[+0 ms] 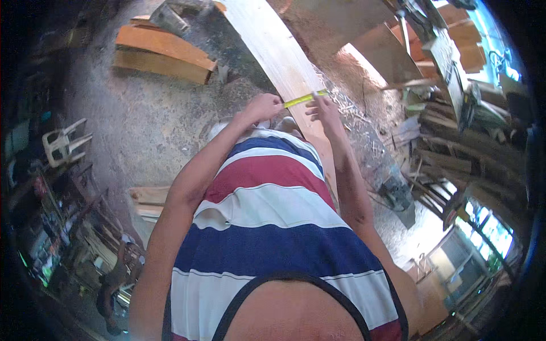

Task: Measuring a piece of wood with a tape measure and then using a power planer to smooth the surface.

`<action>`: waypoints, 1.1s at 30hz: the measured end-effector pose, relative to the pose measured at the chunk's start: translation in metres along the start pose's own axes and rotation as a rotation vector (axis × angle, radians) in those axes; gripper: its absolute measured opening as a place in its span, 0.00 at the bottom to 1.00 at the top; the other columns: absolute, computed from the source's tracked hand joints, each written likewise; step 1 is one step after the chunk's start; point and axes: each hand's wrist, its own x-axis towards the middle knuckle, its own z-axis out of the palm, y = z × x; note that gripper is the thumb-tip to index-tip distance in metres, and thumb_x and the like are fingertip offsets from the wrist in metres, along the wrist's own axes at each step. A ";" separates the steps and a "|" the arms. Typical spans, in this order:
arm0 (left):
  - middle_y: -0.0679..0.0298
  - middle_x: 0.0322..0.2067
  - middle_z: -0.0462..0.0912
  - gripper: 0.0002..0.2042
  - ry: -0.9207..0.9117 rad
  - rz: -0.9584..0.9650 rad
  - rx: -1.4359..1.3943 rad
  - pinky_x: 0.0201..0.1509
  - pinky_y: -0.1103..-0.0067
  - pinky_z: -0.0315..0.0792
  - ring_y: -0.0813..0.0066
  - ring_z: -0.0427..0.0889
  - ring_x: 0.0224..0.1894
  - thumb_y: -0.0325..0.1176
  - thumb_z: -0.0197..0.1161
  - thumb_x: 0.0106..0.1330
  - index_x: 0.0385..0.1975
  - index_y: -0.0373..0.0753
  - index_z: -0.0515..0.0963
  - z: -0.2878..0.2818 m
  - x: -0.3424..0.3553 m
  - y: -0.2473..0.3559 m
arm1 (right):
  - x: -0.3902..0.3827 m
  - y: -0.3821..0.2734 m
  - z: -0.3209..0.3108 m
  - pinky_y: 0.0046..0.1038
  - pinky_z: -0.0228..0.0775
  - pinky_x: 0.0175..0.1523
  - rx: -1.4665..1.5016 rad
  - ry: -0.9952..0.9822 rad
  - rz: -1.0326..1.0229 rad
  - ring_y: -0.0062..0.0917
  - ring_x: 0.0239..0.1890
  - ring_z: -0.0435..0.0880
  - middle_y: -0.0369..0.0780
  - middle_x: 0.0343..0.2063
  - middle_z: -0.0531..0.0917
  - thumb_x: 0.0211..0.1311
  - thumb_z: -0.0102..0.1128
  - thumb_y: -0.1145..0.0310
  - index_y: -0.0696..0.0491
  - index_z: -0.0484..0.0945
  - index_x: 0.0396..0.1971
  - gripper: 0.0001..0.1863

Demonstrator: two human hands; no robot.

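The left hand (265, 107) is gripping one end of a narrow, bright yellow measuring-tape blade (297, 101) with curled fingers. The right hand (325, 110) is meeting the opposite end, its lower fingers extending loosely over the wood; whether its thumb and forefinger are pinching the blade cannot be told. The blade is spanning a long, flat, pale wooden board (272, 42) crosswise — between the two hands (contact with the board's face is not discernible). The board is running from the upper edge down between the torso and the right forearm. Thin, pale wood shavings (348, 107) are lying beside its right edge. Thick orange-brown timber (162, 61) is resting at upper left; a cream plastic chair (61, 143) is showing farther left.
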 end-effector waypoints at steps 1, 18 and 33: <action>0.48 0.43 0.92 0.19 -0.013 0.015 0.015 0.51 0.60 0.83 0.48 0.92 0.46 0.49 0.60 0.71 0.50 0.43 0.89 0.002 -0.008 -0.009 | -0.007 -0.005 0.004 0.28 0.81 0.35 -0.107 -0.040 -0.021 0.26 0.32 0.90 0.43 0.38 0.91 0.83 0.60 0.50 0.59 0.86 0.53 0.24; 0.50 0.41 0.93 0.19 0.021 -0.173 0.095 0.52 0.56 0.83 0.45 0.92 0.46 0.48 0.60 0.70 0.46 0.44 0.92 -0.026 -0.116 -0.104 | -0.077 0.109 0.134 0.52 0.83 0.51 -0.936 -0.106 -0.166 0.52 0.44 0.92 0.51 0.40 0.92 0.73 0.62 0.56 0.48 0.89 0.46 0.14; 0.52 0.38 0.94 0.17 0.101 -0.294 0.175 0.55 0.57 0.84 0.51 0.93 0.44 0.48 0.61 0.67 0.37 0.45 0.92 0.016 0.066 -0.012 | -0.065 0.083 -0.007 0.44 0.84 0.53 -0.766 -0.063 -0.246 0.47 0.45 0.93 0.53 0.42 0.92 0.75 0.64 0.60 0.52 0.92 0.51 0.15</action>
